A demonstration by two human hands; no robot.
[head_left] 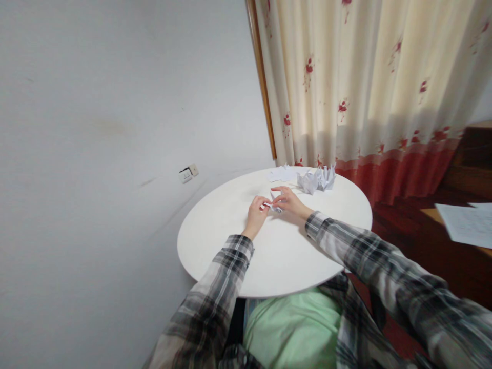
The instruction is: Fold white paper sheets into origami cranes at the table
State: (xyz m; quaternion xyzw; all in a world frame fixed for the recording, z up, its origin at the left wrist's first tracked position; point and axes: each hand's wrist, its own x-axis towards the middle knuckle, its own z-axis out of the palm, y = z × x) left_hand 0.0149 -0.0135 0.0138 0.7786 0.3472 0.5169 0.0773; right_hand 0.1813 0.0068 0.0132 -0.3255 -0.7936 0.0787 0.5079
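Over the middle of a round white table, my two hands meet at a small piece of folded white paper. My left hand pinches its left side between thumb and fingers. From the right, my right hand grips the same paper, thumb and fingertips closed on it. Much of the paper is hidden behind the fingers, so its full shape cannot be made out. Beyond my right hand, several folded white paper figures with pointed tips stand close together. Left of them lie flat white paper pieces.
A grey-white wall with a socket runs along the table's left. Behind the table hangs a cream and red flowered curtain. At the right, printed sheets lie on a wooden surface above a dark red floor.
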